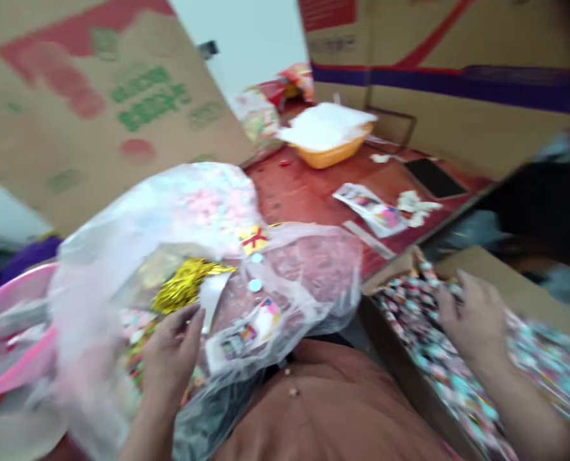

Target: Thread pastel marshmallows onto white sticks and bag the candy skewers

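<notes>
My left hand (pixel 172 358) rests on a big clear plastic bag (pixel 189 256) on my lap, fingers curled near a white strip (pixel 212 298) and a tuft of gold tinsel (pixel 183 282); the bag also holds small printed cards and stickers. My right hand (pixel 469 317) reaches into an open cardboard box (pixel 395 365) at my right, fingers spread down on a mass of small colourful wrapped pieces (pixel 438 358). The picture is smeared by motion.
A red table (pixel 308 192) ahead carries a yellow bowl (pixel 330 153) with white stuff, printed cards (pixel 373 208), white scraps and a black patch (pixel 433 177). Large cardboard boxes (pixel 97 102) stand left and behind (pixel 457 96). A pink basin (pixel 11 339) sits at left.
</notes>
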Available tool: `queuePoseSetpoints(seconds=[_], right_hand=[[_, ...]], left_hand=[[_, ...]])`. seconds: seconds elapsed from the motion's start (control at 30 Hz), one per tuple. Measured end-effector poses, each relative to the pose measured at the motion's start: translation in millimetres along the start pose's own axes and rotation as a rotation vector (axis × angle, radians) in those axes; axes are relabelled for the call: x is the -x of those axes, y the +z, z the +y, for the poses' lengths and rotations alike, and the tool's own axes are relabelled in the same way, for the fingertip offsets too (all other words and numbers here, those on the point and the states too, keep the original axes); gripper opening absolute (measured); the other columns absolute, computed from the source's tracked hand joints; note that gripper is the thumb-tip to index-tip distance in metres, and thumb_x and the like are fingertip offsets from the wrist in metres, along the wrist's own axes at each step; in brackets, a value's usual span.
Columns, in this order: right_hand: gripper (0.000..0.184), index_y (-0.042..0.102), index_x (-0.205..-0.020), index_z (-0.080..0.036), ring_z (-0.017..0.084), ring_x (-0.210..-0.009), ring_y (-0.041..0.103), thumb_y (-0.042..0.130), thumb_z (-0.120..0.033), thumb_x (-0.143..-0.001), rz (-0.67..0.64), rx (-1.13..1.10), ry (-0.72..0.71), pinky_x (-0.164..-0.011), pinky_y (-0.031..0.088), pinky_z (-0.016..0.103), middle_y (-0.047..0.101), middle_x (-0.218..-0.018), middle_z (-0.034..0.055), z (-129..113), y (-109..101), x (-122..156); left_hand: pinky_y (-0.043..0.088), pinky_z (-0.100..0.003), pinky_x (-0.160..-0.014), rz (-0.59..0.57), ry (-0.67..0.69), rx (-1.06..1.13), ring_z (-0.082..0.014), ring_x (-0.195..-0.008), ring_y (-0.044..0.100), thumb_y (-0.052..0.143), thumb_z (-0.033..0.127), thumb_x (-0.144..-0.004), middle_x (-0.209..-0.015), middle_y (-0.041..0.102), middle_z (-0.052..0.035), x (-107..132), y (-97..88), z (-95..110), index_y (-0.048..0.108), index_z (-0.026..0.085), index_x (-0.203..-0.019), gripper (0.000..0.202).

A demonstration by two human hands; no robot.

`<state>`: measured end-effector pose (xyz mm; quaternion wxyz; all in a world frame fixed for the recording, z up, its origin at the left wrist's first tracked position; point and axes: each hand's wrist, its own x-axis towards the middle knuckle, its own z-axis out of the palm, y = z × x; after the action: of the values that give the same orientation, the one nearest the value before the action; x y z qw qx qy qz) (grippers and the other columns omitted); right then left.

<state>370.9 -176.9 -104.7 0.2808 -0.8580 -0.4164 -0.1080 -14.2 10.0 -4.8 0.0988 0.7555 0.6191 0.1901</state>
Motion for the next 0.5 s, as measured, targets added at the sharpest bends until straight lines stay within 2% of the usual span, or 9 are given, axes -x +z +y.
queuePoseSetpoints(seconds=[0.03, 0.1, 0.17, 0.23, 0.3, 0.37, 0.43, 0.5], right_hand=[[0.028, 0.056, -0.100, -0.011, 0.030, -0.091, 0.055, 0.042, -0.028, -0.084, 0.027, -0.076, -0.119, -0.081, 0.042, 0.043, 0.060, -0.093, 0.0205, -15, 5, -3], [0.022, 0.058, -0.097, -0.014, 0.026, -0.087, 0.057, 0.043, -0.026, -0.085, 0.027, -0.264, -0.342, -0.081, 0.044, 0.040, 0.063, -0.090, 0.0154, -56, 15, -5], [0.016, 0.058, -0.094, -0.017, 0.021, -0.083, 0.057, 0.045, -0.022, -0.085, -0.088, -0.456, -0.546, -0.078, 0.046, 0.035, 0.064, -0.087, 0.0098, -109, 25, -3], [0.016, 0.059, -0.091, -0.018, 0.019, -0.083, 0.056, 0.044, -0.019, -0.086, -0.268, -0.572, -0.698, -0.079, 0.045, 0.033, 0.064, -0.085, 0.0073, -162, 35, -1], [0.019, 0.061, -0.088, -0.018, 0.020, -0.085, 0.055, 0.041, -0.018, -0.087, -0.452, -0.548, -0.776, -0.082, 0.043, 0.035, 0.063, -0.087, 0.0077, -208, 48, -2], [0.021, 0.061, -0.087, -0.018, 0.021, -0.088, 0.054, 0.041, -0.014, -0.086, -0.590, -0.454, -0.792, -0.082, 0.042, 0.036, 0.062, -0.090, 0.0094, -241, 63, -6], [0.021, 0.061, -0.084, -0.016, 0.022, -0.086, 0.055, 0.042, -0.009, -0.082, -0.637, -0.388, -0.784, -0.078, 0.044, 0.036, 0.062, -0.089, 0.0113, -260, 77, -7], [0.022, 0.062, -0.081, -0.015, 0.022, -0.080, 0.056, 0.042, -0.007, -0.079, -0.633, -0.368, -0.782, -0.074, 0.045, 0.035, 0.062, -0.086, 0.0121, -265, 88, -6]], left_hand=[[0.050, -0.031, -0.075, -0.010, -0.029, 0.023, -0.0211, -0.079, 0.065, 0.049, 0.045, -0.079, -0.087, 0.070, -0.0076, 5, -1.8, -8, 0.065, 0.016, -0.092, 0.036], [0.049, -0.031, -0.075, -0.104, 0.004, 0.027, -0.0203, -0.080, 0.064, 0.048, 0.042, -0.081, -0.088, 0.069, -0.0079, 18, -0.9, -20, 0.065, 0.016, -0.091, 0.032], [0.046, -0.033, -0.082, -0.209, 0.103, -0.028, -0.0217, -0.090, 0.061, 0.048, 0.036, -0.082, -0.096, 0.067, -0.0091, 30, 5.4, -21, 0.064, 0.017, -0.096, 0.029], [0.041, -0.039, -0.091, -0.295, 0.184, -0.116, -0.0258, -0.104, 0.056, 0.051, 0.032, -0.081, -0.110, 0.062, -0.0119, 36, 13.6, -12, 0.060, 0.018, -0.107, 0.032], [0.037, -0.044, -0.093, -0.395, 0.218, -0.205, -0.0298, -0.110, 0.051, 0.057, 0.033, -0.076, -0.117, 0.058, -0.0142, 34, 20.4, 1, 0.056, 0.017, -0.114, 0.040], [0.033, -0.049, -0.095, -0.478, 0.219, -0.285, -0.0323, -0.108, 0.051, 0.063, 0.035, -0.071, -0.114, 0.058, -0.0150, 28, 24.1, 12, 0.057, 0.017, -0.110, 0.044], [0.027, -0.054, -0.097, -0.509, 0.193, -0.334, -0.0336, -0.106, 0.052, 0.067, 0.037, -0.066, -0.110, 0.060, -0.0154, 22, 25.2, 16, 0.058, 0.017, -0.107, 0.046], [0.023, -0.058, -0.098, -0.532, 0.148, -0.327, -0.0352, -0.106, 0.052, 0.069, 0.038, -0.062, -0.109, 0.061, -0.0160, 17, 25.1, 15, 0.058, 0.017, -0.108, 0.052]])
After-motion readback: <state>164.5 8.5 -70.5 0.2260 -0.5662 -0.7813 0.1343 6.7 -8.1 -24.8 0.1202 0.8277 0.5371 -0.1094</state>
